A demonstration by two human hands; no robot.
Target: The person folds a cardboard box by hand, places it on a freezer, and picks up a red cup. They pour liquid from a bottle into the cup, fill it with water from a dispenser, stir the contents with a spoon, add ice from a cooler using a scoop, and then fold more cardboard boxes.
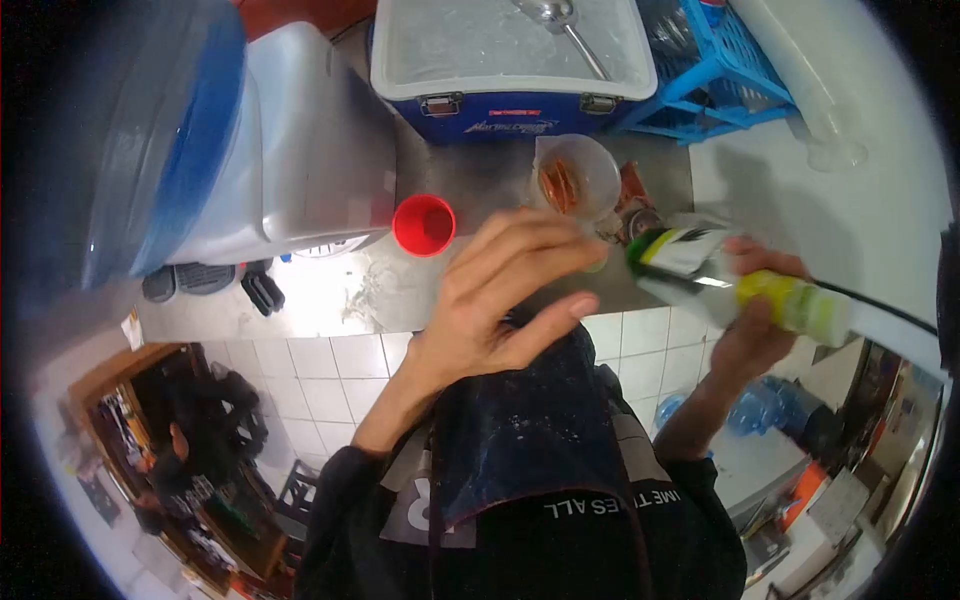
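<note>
My right hand (757,305) is wrapped round the yellow-green neck of a glass bottle (690,255). The bottle lies nearly level in the air, its green base towards the left, with a white and black label; its outline is a little blurred. My left hand (515,290) is stretched out, palm down, thumb apart from the fingers, with no object visible in it. Beyond its fingertips stands a translucent plastic container (600,175) with orange-red pieces inside. A red cup (424,225) stands to the left of that hand. A small pale green thing shows beside the fingertips, partly hidden.
A blue cooler (510,118) full of ice, with a metal scoop (575,38) in it, stands at the back of the metal counter (480,165). Right of it is a blue crate (730,85). A silver-grey dispenser (325,140) stands left. Another person (190,470) is at lower left.
</note>
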